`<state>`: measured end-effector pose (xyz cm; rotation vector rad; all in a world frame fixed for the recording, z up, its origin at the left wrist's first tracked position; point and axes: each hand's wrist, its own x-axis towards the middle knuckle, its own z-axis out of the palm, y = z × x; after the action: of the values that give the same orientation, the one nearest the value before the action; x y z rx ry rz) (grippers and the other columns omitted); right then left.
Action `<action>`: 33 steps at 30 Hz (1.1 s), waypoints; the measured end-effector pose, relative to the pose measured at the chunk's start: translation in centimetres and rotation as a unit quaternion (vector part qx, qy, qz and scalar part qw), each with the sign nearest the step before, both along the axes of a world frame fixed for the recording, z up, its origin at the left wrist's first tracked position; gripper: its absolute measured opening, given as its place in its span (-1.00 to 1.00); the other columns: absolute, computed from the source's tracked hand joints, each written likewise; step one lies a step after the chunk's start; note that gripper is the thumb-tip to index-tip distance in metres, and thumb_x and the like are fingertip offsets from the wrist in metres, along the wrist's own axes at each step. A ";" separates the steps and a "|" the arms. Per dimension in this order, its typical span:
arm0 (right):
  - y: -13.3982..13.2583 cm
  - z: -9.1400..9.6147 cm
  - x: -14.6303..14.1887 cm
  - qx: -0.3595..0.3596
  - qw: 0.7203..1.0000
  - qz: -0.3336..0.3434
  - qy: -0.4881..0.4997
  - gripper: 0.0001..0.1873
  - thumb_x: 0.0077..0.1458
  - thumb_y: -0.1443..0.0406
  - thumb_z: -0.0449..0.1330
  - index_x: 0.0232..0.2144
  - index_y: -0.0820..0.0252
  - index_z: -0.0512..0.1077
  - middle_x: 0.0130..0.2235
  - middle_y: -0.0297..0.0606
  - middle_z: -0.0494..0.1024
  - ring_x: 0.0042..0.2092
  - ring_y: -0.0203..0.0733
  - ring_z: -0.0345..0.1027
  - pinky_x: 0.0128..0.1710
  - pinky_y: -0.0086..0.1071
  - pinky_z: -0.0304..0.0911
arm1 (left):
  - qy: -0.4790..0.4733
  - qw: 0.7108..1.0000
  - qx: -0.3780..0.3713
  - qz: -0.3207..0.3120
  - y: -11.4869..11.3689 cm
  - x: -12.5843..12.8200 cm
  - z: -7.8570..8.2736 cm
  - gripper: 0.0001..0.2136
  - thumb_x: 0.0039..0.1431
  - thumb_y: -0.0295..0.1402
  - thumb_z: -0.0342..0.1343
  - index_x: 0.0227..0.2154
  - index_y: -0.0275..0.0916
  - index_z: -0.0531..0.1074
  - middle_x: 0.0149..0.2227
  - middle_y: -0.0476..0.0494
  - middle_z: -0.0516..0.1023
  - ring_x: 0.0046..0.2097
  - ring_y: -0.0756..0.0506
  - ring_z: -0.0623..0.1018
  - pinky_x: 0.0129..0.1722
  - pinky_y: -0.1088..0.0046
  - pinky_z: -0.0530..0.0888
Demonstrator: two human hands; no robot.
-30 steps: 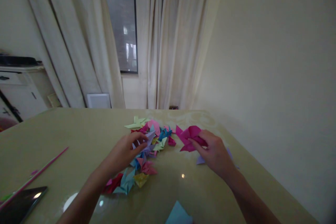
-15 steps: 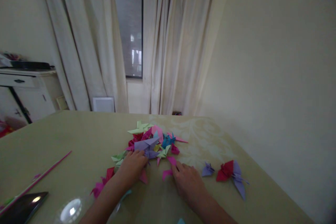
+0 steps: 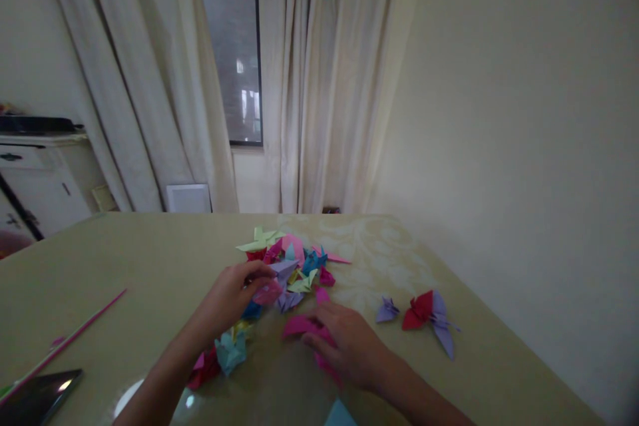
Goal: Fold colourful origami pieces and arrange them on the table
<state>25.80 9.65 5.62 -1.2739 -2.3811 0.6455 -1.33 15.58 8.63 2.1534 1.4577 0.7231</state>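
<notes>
A pile of folded paper cranes lies mid-table, with a light green crane, a blue crane and a lilac crane among them. My left hand is at the pile's left side, its thumb and fingers closed on a pink paper crane. To the right, my right hand has its fingers curled over a magenta paper crane, partly hidden under them. A light teal crane and a red-pink crane sit beside my left forearm.
Farther right lie a small lilac crane, a red crane and a larger lilac one. On the left are a long pink stick and a dark, shiny flat object. A light blue paper piece shows at the bottom edge.
My left hand has risen slightly from the pile and now holds the pink crane. My right hand has shifted nearer and curled over the magenta crane. The view has turned slightly right.
</notes>
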 end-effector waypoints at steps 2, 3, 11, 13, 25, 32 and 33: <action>0.0 1.2 0.2 -0.011 0.993 -0.032 0.113 -0.60 0.40 0.04 0.20 0.12 0.14 0.50 -0.01 -0.13 0.62 -0.01 -0.04 0.52 0.00 -0.26 0.37 | -0.100 0.995 -0.006 -0.028 -0.6 0.8 0.3 -0.78 0.31 -0.25 0.11 -0.16 -0.18 0.63 -0.17 -0.13 0.75 -0.12 -0.19 0.69 -0.10 0.33 0.55; -0.1 1.6 0.2 -0.021 0.985 -0.041 0.164 -0.55 0.38 0.02 0.22 0.15 0.14 0.48 -0.02 -0.13 0.63 -0.03 -0.05 0.53 -0.02 -0.26 0.38 | -0.137 0.989 -0.011 -0.045 -1.0 1.5 0.4 -0.79 0.29 -0.24 0.14 -0.18 -0.18 0.63 -0.20 -0.11 0.75 -0.15 -0.19 0.68 -0.12 0.33 0.56; -0.1 2.5 0.3 -0.030 0.959 -0.048 0.277 -0.74 0.30 0.14 0.33 -0.09 0.18 0.59 -0.23 -0.27 0.67 -0.23 -0.18 0.51 -0.24 -0.39 0.32 | -0.217 0.968 -0.032 -0.123 -3.0 5.7 -0.2 -0.75 0.32 -0.19 0.17 -0.05 -0.14 0.59 -0.05 -0.17 0.73 -0.05 -0.21 0.69 -0.02 0.29 0.61; 0.6 3.2 1.7 0.000 0.970 -0.053 0.238 -0.80 0.33 0.20 0.28 -0.10 0.17 0.58 -0.19 -0.26 0.69 -0.20 -0.18 0.52 -0.22 -0.39 0.30 | -0.175 0.981 0.013 -0.083 -2.1 5.1 -1.2 -0.72 0.39 -0.16 0.08 0.01 -0.14 0.55 0.04 -0.21 0.68 0.04 -0.23 0.66 0.04 0.26 0.59; 4.8 4.1 12.8 0.076 0.913 -0.290 -0.277 -0.84 0.30 0.43 0.14 -0.15 0.27 0.52 -0.10 0.10 0.64 -0.14 0.08 0.57 -0.27 -0.29 0.18 | 0.243 0.969 -0.046 -0.016 0.5 2.3 -6.6 -0.59 0.19 -0.52 0.08 0.06 -0.16 0.59 0.10 -0.29 0.63 0.15 -0.30 0.60 0.18 0.18 0.43; 4.1 3.3 13.6 0.004 0.920 -0.256 -0.298 -0.73 0.19 0.28 0.38 -0.06 0.22 0.59 -0.06 0.04 0.68 -0.04 0.13 0.60 -0.21 -0.28 0.27 | 0.158 0.986 -0.046 -0.040 0.7 1.7 -5.3 -0.59 0.46 -0.41 -0.23 0.08 -0.15 0.52 0.07 -0.24 0.66 0.10 -0.20 0.62 0.08 0.32 0.47; 3.9 3.7 13.4 0.009 0.923 -0.251 -0.293 -0.69 0.21 0.31 0.35 0.01 0.21 0.57 -0.01 0.03 0.66 0.00 0.11 0.59 -0.17 -0.28 0.28 | 0.136 0.988 -0.045 -0.050 0.5 1.8 -5.0 -0.60 0.49 -0.34 -0.23 0.07 -0.15 0.52 0.06 -0.23 0.66 0.09 -0.20 0.62 0.07 0.33 0.48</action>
<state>39.16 13.55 9.29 -2.2025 -2.2884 0.0807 0.47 16.06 3.66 2.3036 1.4679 0.3306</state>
